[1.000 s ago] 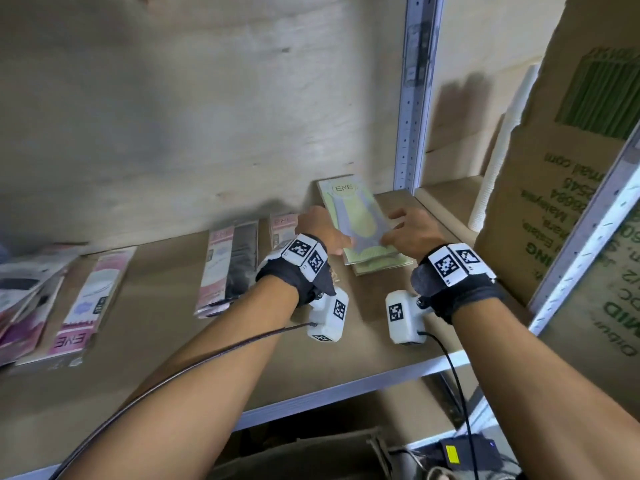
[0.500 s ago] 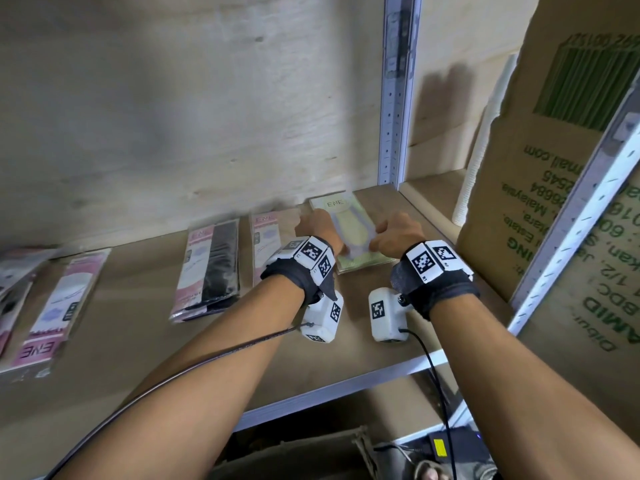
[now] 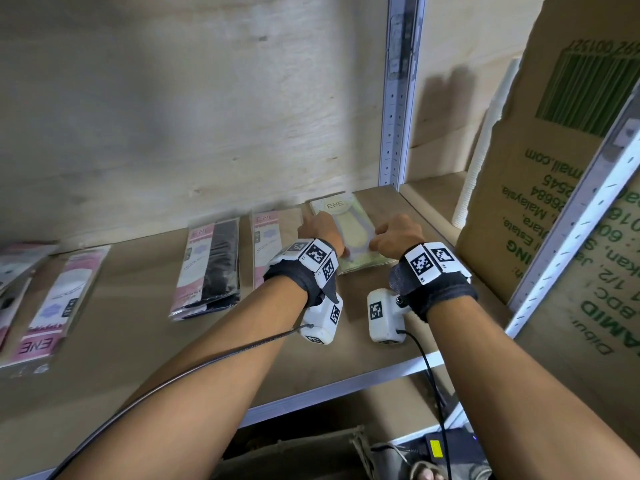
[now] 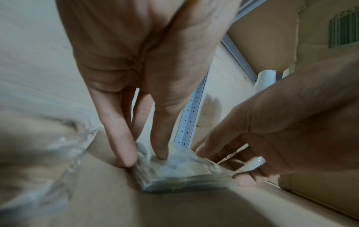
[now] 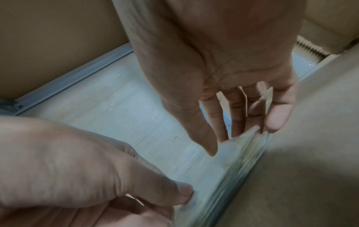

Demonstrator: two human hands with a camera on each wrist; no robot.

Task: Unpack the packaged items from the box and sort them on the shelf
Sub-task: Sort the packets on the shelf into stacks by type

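Note:
A stack of green ENE packets (image 3: pixel 349 220) lies flat at the right end of the shelf board (image 3: pixel 138 341). My left hand (image 3: pixel 322 226) presses straight fingers against the stack's left edge, with the thumb on top of the stack (image 4: pixel 174 173) in the left wrist view. My right hand (image 3: pixel 394 233) sets its straight fingers against the right edge of the stack (image 5: pixel 223 169). Neither hand lifts the stack. The hands cover its near half in the head view.
Pink-and-black packets (image 3: pixel 214 268) and a pink packet (image 3: pixel 266 237) lie left of the stack, with more packets (image 3: pixel 52 306) at the far left. A metal upright (image 3: pixel 398 98) stands behind. A large cardboard box (image 3: pixel 554 202) and a white column of cups (image 3: pixel 478 161) stand to the right.
My right hand's fingers, spread over the top of the stack a second ago, have drawn in to its right edge. Both hands now sit closer together on the stack.

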